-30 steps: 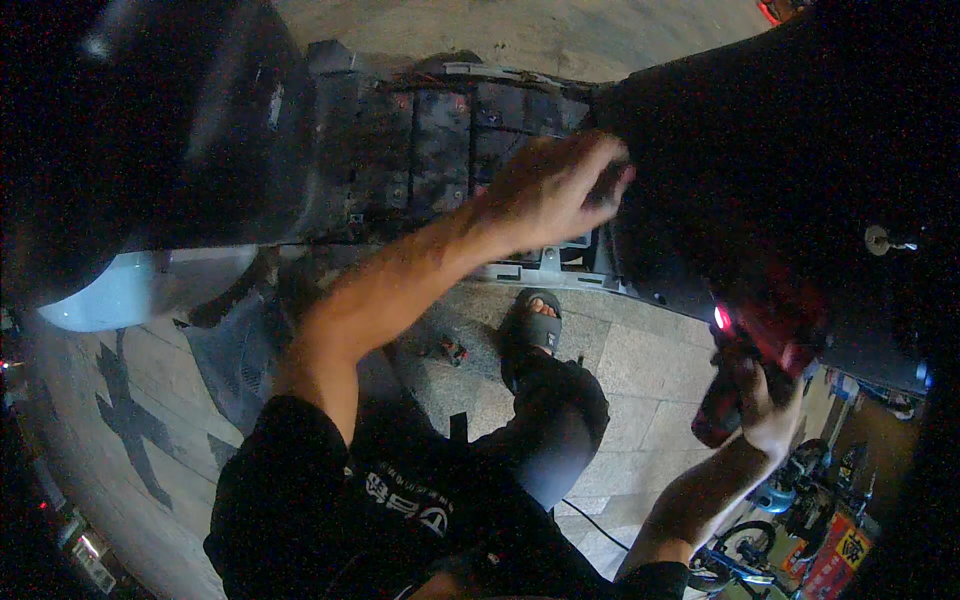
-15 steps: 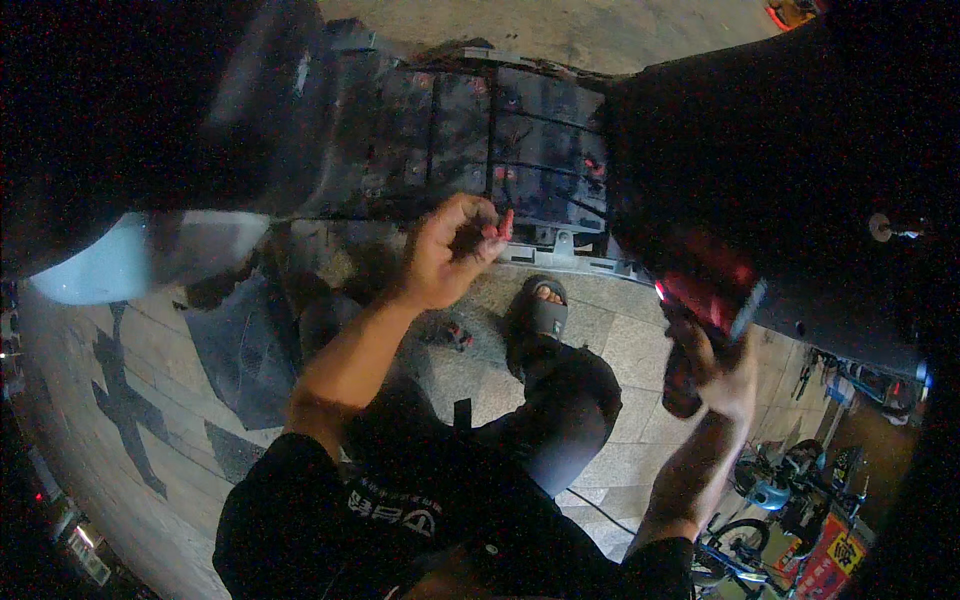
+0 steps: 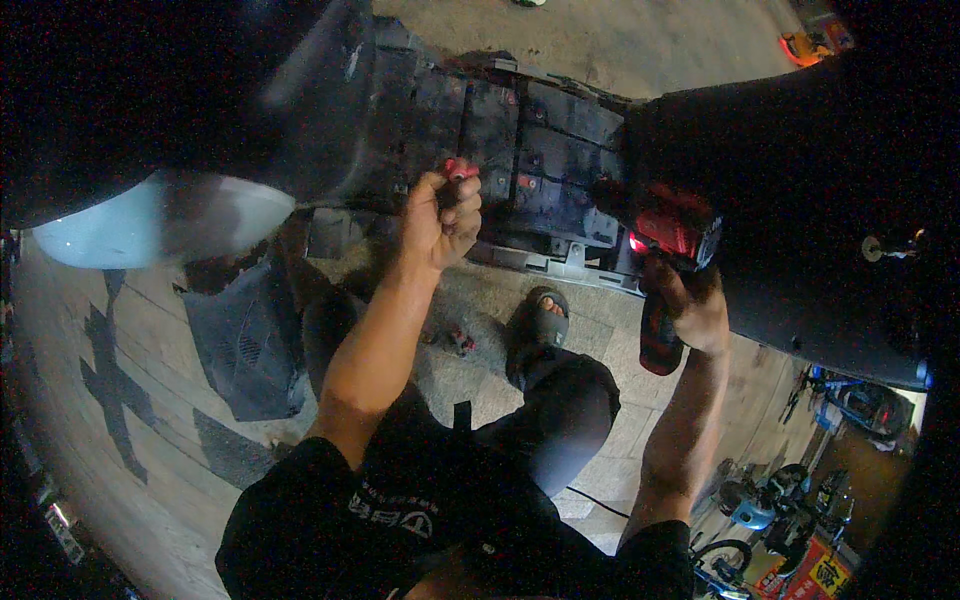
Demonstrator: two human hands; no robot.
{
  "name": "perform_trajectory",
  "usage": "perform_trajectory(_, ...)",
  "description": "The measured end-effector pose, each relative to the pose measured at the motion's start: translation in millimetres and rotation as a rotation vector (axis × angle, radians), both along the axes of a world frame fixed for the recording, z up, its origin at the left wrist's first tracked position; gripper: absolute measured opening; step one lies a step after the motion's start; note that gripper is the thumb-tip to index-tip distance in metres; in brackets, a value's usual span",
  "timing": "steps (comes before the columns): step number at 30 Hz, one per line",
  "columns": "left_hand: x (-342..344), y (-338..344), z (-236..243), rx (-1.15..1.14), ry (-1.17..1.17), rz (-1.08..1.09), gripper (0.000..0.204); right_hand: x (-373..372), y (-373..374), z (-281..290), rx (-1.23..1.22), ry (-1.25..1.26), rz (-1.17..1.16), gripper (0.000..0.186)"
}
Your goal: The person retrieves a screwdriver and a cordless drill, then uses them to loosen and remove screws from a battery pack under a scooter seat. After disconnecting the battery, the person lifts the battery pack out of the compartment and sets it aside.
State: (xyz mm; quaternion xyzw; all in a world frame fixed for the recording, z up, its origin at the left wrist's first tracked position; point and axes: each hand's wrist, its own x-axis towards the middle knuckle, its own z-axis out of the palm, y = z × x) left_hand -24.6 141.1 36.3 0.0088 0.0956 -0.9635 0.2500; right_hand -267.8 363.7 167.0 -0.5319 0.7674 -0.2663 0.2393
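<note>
My left hand (image 3: 440, 222) is raised over the near edge of a block of dark batteries (image 3: 562, 150), fingers closed on a small red piece (image 3: 461, 170). What exactly the piece is does not show. A red and black cordless drill (image 3: 678, 226) is gripped by its handle in my right hand (image 3: 700, 312). Its nose points left, over the right end of the batteries, and a light glows on it. The tip of the drill is too dark to make out. Small reddish spots show on the battery tops.
A metal frame rail (image 3: 560, 262) runs along the near side of the batteries. Dark body panels rise on both sides, with a pale blue panel (image 3: 110, 225) at left. A black plastic cover (image 3: 245, 340) lies on the paving. Bicycles (image 3: 760, 510) stand at lower right.
My left hand has moved up and slightly left with the red piece. My right hand has brought the drill up and left, closer to the batteries. The view has shifted a little.
</note>
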Motion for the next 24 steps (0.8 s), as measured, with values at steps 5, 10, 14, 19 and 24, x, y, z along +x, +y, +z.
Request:
perform_trajectory(5, 4.2, 0.0, -11.8, -0.361, -0.515, 0.012, 0.017, 13.2, 2.6, 25.5, -0.119, -0.515, -0.252, 0.026)
perform_trajectory(10, 4.9, 12.4, 3.6, -0.556, -0.688, 0.009, 0.008, -27.5, 23.9, 33.8, -0.117, 0.119, 0.014, 0.021)
perform_trajectory(14, 5.2, 16.0, -7.6, -0.519, -0.559, -0.098, 0.02, -35.6, 2.3, 16.5, -0.187, -0.043, 0.062, 0.031)
perform_trajectory(19, -17.2, 0.2, -22.8, -0.562, -0.983, 0.075, 0.031, -31.7, -14.0, 17.2, -0.114, -0.771, -0.269, 0.033)
perform_trajectory(24, -74.7, -11.2, -4.0, -1.785, -1.509, 0.197, 0.043, 16.7, -26.2, 70.1, -0.084, -0.175, -0.244, 0.037)
